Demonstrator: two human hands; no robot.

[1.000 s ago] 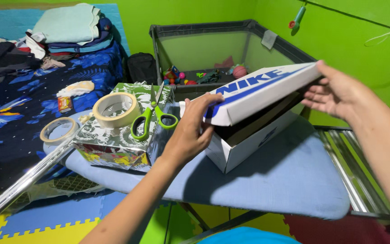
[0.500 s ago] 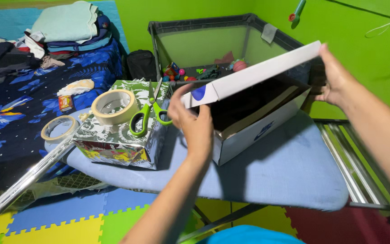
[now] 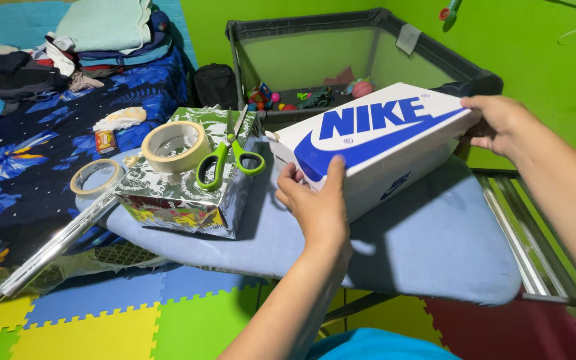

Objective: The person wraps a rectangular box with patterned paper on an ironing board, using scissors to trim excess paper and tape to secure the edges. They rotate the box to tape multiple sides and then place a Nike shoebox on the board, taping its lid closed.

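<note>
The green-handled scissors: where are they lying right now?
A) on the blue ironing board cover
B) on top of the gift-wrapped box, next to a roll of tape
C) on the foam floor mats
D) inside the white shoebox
B: the green-handled scissors rest on the gift-wrapped box, beside the roll of tape, while both hands are on the white shoebox.

Blue padded ironing board (image 3: 428, 247) over a foam-tile floor (image 3: 101, 320). Directly on it: white shoebox (image 3: 375, 143) with blue lid marking, foil-wrapped box (image 3: 181, 193) just beside, clear tape roll (image 3: 96, 176) at the left end. Masking tape (image 3: 175, 145) and green scissors (image 3: 225, 157) atop the wrapped box.
</note>
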